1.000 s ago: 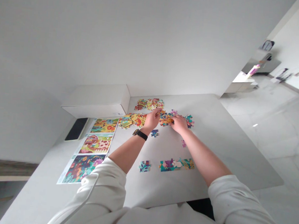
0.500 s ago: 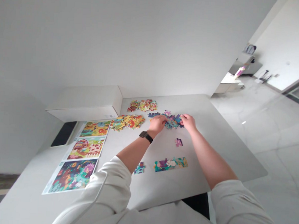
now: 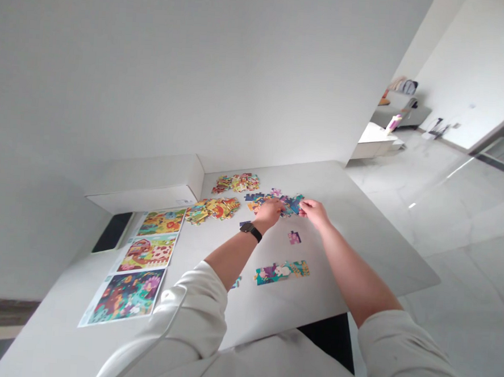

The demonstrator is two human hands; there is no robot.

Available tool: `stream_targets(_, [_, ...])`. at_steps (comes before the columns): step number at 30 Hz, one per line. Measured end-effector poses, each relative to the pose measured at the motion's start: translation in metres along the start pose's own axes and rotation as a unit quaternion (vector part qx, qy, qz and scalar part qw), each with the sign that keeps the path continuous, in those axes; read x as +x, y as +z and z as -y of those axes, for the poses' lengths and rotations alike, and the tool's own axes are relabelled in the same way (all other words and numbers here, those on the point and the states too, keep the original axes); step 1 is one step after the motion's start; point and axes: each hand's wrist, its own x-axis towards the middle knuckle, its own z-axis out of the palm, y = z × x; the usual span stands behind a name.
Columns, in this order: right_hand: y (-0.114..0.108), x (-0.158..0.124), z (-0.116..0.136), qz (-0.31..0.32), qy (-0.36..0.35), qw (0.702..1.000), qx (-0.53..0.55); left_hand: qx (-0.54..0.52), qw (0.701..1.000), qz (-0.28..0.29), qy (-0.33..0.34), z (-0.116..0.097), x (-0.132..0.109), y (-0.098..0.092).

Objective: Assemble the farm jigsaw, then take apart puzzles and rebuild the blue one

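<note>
left hand and right hand meet at a loose row of jigsaw pieces

far left, a dark phone lies just below a white box, and three printed puzzle pictures run in a column along the table. next come a yellow heap of pieces and, farther off, a smaller heap of pieces. the left hand, with a black-strapped watch at its wrist, is curled, fingertips down on the row's near edge; whether it pinches a piece, i cannot tell. below it lies a joined strip of teal and purple pieces, with a small pink piece above the strip's right half. the row sits directly ahead of both hands, its long axis running left to right across the table. the right hand is nearer the row's blue right end, its fingers pressed together and drawn toward the thumb in a near pinch against a blue piece; any grip is hidden.
</note>
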Motion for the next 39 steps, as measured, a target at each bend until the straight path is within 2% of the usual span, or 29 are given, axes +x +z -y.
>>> stream_targets(2, [0.002, -0.004, -0.001, 0.007, 0.010, 1.000, 0.010, -0.002, 1.000, 0.026, 0.010, 0.004, -0.004, -0.001])
stream_targets(4, [0.004, -0.007, -0.002, 0.014, 0.017, 1.000, 0.020, 0.004, 1.000, 0.006, 0.015, 0.014, -0.011, -0.013])
stream_targets(10, [0.015, -0.003, 0.000, 0.014, 0.017, 1.000, 0.021, 0.067, 0.994, -0.055, -0.063, 0.047, -0.041, -0.079])
stream_targets(12, [0.021, -0.001, 0.004, 0.005, 0.023, 0.999, 0.026, 0.083, 0.990, -0.072, -0.088, 0.051, -0.051, -0.095])
stream_targets(15, [0.029, -0.005, 0.010, 0.012, 0.034, 0.998, 0.045, 0.082, 0.988, -0.085, -0.096, 0.045, -0.063, -0.105])
stream_targets(18, [0.030, -0.017, 0.012, 0.040, 0.042, 0.996, 0.065, 0.046, 0.991, -0.096, -0.078, 0.030, -0.074, -0.102])
stream_targets(21, [0.021, -0.037, 0.010, 0.073, 0.033, 0.995, 0.065, -0.020, 0.991, -0.107, -0.071, 0.011, -0.089, -0.092])
stream_targets(26, [0.001, -0.068, 0.006, 0.063, 0.035, 0.994, 0.087, -0.147, 0.982, -0.081, -0.083, -0.022, -0.116, -0.066])
stream_targets(29, [0.001, -0.083, 0.008, 0.065, 0.044, 0.992, 0.102, -0.199, 0.971, -0.072, -0.108, -0.039, -0.125, -0.047])
stream_targets(34, [0.024, -0.105, 0.015, 0.133, 0.038, 0.984, 0.114, -0.286, 0.940, -0.100, -0.154, -0.060, -0.120, -0.019])
stream_targets(37, [0.033, -0.112, 0.018, 0.166, 0.025, 0.980, 0.103, -0.368, 0.904, -0.110, -0.185, -0.065, -0.111, -0.013])
stream_targets(39, [0.033, -0.113, 0.017, 0.165, 0.008, 0.984, 0.060, -0.403, 0.886, -0.113, -0.197, -0.064, -0.107, -0.014])
